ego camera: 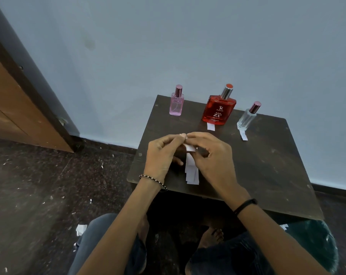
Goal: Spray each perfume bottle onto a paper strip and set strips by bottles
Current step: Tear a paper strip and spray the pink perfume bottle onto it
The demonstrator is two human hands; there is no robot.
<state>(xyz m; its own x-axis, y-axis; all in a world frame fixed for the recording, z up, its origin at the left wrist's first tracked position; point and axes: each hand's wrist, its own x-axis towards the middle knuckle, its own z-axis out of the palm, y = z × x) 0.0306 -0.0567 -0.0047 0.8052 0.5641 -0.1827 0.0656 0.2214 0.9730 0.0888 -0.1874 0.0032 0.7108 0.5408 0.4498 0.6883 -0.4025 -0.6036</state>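
Seated at small dark table (267,155) against the blue wall (188,46). Three bottles stand upright along its far edge: pink bottle (176,105) at left, red bottle (219,111) in the middle, clear bottle (247,119) at right, all capped.

A strip (211,126) lies flat just in front of the red bottle, its far end touching or tucked under the base. Another strip (242,134) lies in front of the clear bottle, angled toward me. No strip shows by the pink bottle.

My left hand (162,157) and right hand (211,155) are together over the table's middle, fingertips meeting. Both pinch one strip (191,148) at its upper end; the fingers are closed narrow around it. Which hand carries most of the grip I cannot tell.

Under my hands a small stack of spare strips (192,173) lies on the table, pointing toward me and reaching near the front edge.

Beaded bracelet (153,180) on left wrist, black band (244,206) on right. Paper scraps (81,229) on the floor at left
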